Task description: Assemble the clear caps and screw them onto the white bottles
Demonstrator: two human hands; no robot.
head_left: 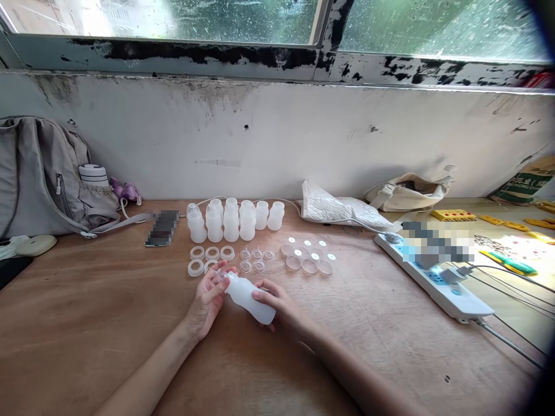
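My right hand is closed around the body of a frosted white baby bottle, tilted with its mouth to the upper left. At that mouth, my left hand pinches a small clear bottle nipple, partly hidden by the fingers. Just beyond lie several white collar rings in two rows. Beside them sit several clear nipples. Farther right are clear round caps and small white discs. Behind all these stand several frosted bottles, some with clear tops.
A phone lies left of the bottles, near a grey backpack. At the right, a white power strip with plugs and cables crosses the wooden table. A white padded package and a cream bag rest against the wall.
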